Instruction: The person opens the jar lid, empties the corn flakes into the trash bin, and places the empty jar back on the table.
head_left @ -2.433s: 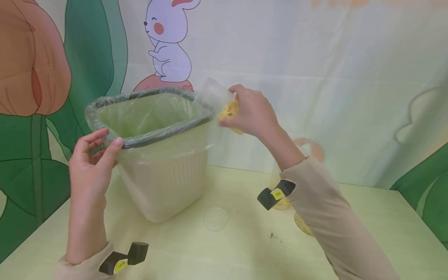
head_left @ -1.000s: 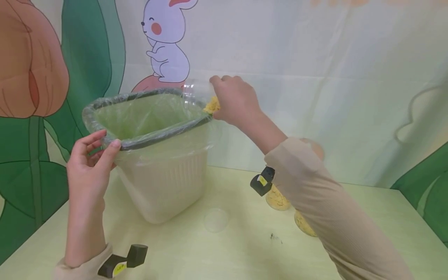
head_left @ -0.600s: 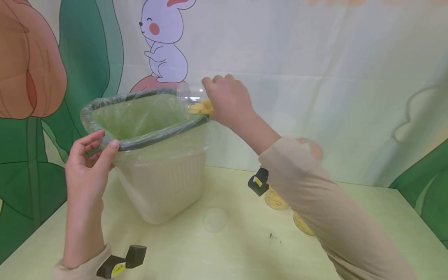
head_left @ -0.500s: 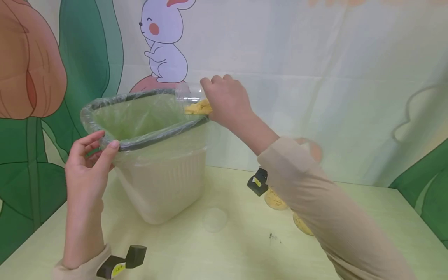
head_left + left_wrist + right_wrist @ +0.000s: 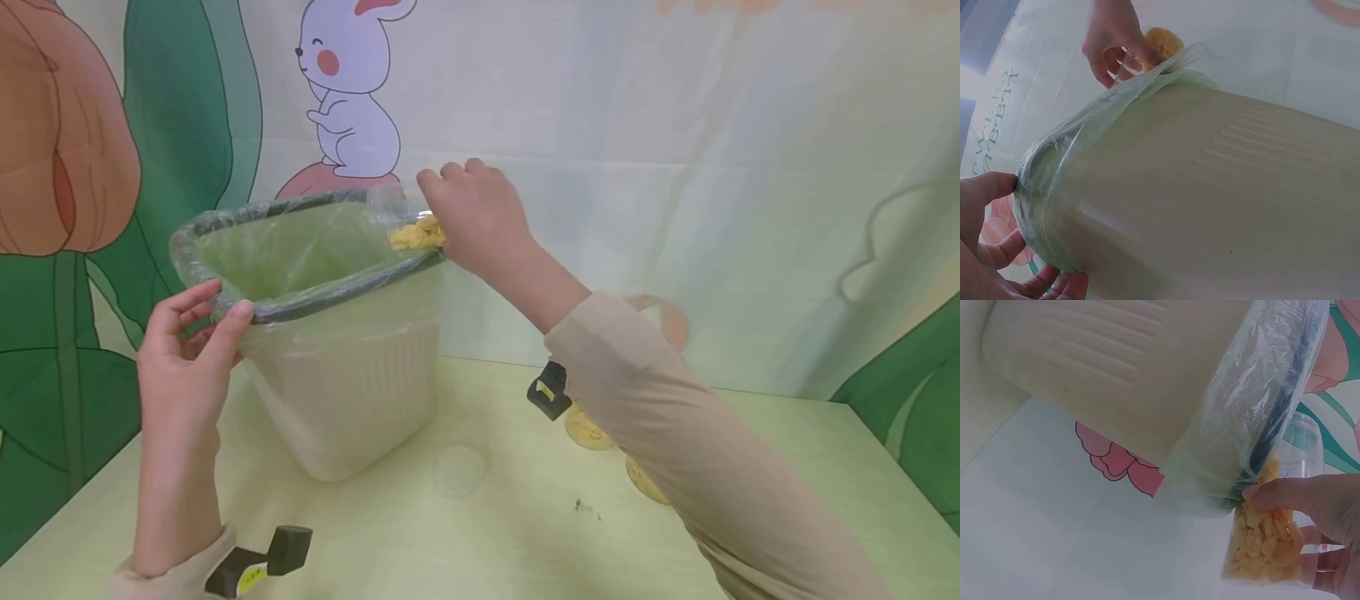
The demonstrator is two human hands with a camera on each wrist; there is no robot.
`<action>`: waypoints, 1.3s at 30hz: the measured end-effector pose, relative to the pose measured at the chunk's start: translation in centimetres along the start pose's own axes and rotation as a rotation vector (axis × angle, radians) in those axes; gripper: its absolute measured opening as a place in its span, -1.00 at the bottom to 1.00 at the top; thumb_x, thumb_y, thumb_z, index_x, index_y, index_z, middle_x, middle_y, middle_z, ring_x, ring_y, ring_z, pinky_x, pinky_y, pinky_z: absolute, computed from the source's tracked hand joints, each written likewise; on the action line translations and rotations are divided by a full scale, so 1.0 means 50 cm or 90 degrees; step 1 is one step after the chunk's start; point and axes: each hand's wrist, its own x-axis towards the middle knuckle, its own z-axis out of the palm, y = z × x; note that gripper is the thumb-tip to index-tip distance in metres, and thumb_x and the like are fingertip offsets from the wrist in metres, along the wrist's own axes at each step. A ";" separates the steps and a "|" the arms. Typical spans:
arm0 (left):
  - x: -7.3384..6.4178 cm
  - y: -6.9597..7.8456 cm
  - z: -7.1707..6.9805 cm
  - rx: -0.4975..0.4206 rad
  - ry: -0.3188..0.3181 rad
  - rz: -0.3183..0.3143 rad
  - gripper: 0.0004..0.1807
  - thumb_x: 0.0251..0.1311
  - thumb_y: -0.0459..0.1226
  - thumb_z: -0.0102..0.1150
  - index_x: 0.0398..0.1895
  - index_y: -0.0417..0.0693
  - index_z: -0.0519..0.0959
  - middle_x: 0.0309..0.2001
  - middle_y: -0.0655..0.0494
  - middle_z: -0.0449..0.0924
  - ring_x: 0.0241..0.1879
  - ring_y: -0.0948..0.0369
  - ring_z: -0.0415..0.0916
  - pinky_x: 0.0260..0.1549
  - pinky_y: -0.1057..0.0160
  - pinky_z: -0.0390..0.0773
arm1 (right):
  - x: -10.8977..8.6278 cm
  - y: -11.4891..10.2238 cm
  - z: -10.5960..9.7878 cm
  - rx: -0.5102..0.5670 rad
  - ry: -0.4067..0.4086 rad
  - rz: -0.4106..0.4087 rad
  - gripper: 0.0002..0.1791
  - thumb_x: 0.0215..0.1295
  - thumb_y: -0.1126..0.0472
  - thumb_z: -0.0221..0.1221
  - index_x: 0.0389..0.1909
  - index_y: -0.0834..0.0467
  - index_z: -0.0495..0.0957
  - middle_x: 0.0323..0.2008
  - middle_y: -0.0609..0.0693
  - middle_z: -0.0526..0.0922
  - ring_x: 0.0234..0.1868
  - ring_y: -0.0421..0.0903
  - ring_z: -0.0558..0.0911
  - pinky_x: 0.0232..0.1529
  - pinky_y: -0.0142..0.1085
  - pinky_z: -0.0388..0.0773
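Note:
A pale trash bin (image 5: 352,392) with a dark rim and a clear plastic liner (image 5: 300,233) stands tilted on the table. At its near left corner my left hand (image 5: 180,358) holds the rim, thumb and fingertips against the liner. My right hand (image 5: 483,221) grips a clear plastic jar (image 5: 1304,437), tipped on its side at the bin's right rim. Its mouth points over the bin. Yellow flakes (image 5: 1266,544) lie inside the jar, many of them towards its base. My right thumb touches the lined rim in the right wrist view.
A clear round lid (image 5: 459,471) lies in front of the bin. Two more containers of yellow flakes, one left (image 5: 588,429) and one right (image 5: 645,479), are partly hidden by my right sleeve. Small dark specks (image 5: 585,507) dot the table. A printed curtain (image 5: 600,167) hangs behind.
My right hand has moved left, bringing the jar from beside the rim to over it and tipping it onto its side. Flakes have shifted towards the mouth. My left hand keeps its place.

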 end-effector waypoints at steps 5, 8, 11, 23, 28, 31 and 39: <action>0.000 0.000 0.000 0.001 0.002 -0.002 -0.60 0.08 -0.19 0.23 0.03 0.14 0.46 -0.08 0.27 0.23 -0.18 0.30 0.29 -0.34 0.50 0.43 | -0.004 -0.006 -0.001 -0.016 0.025 -0.017 -0.54 0.09 0.32 0.11 0.08 0.19 0.36 -0.17 0.08 0.53 -0.20 0.05 0.46 -0.15 -0.23 0.46; 0.001 -0.001 -0.001 0.009 0.002 -0.003 -0.60 0.09 -0.19 0.23 0.03 0.15 0.45 -0.08 0.28 0.23 -0.18 0.31 0.28 -0.33 0.50 0.42 | -0.006 -0.008 0.000 -0.017 0.042 -0.023 -0.56 0.09 0.36 0.08 0.06 0.20 0.37 -0.18 0.09 0.53 -0.21 0.05 0.46 -0.15 -0.23 0.45; 0.001 0.000 0.000 0.013 0.002 -0.004 -0.60 0.09 -0.19 0.23 0.03 0.15 0.45 -0.08 0.28 0.23 -0.18 0.31 0.28 -0.35 0.52 0.43 | -0.008 -0.010 0.001 -0.018 0.058 -0.030 -0.59 0.11 0.39 0.06 0.03 0.20 0.39 -0.19 0.09 0.54 -0.22 0.06 0.46 -0.13 -0.23 0.45; 0.002 -0.002 -0.001 0.027 0.003 0.002 -0.57 0.08 -0.16 0.23 0.06 0.14 0.44 -0.07 0.27 0.24 -0.17 0.31 0.29 -0.36 0.53 0.43 | -0.009 -0.014 0.006 -0.044 0.099 -0.061 -0.65 0.13 0.42 0.04 -0.01 0.20 0.41 -0.23 0.09 0.55 -0.23 0.06 0.47 -0.02 -0.20 0.41; 0.004 -0.003 0.000 0.028 0.003 0.004 -0.56 0.07 -0.15 0.24 0.06 0.14 0.45 -0.06 0.25 0.24 -0.16 0.30 0.29 -0.36 0.52 0.43 | -0.009 -0.016 0.006 -0.055 0.107 -0.067 -0.64 0.14 0.44 0.03 0.00 0.19 0.41 -0.24 0.08 0.55 -0.23 0.06 0.47 0.01 -0.20 0.41; 0.004 -0.003 0.001 0.017 0.005 0.003 -0.56 0.06 -0.15 0.25 0.05 0.13 0.45 -0.06 0.24 0.24 -0.16 0.29 0.29 -0.36 0.52 0.44 | -0.009 -0.018 0.006 -0.064 0.108 -0.070 -0.60 0.12 0.45 0.03 0.02 0.19 0.40 -0.23 0.08 0.55 -0.20 0.06 0.47 0.04 -0.20 0.39; 0.002 -0.001 0.000 0.032 0.004 0.004 -0.58 0.08 -0.16 0.23 0.05 0.15 0.44 -0.08 0.28 0.24 -0.17 0.31 0.29 -0.34 0.51 0.43 | -0.011 -0.019 0.010 -0.075 0.131 -0.074 -0.61 0.07 0.48 0.01 -0.04 0.18 0.42 -0.30 0.06 0.54 -0.25 0.06 0.46 0.01 -0.21 0.39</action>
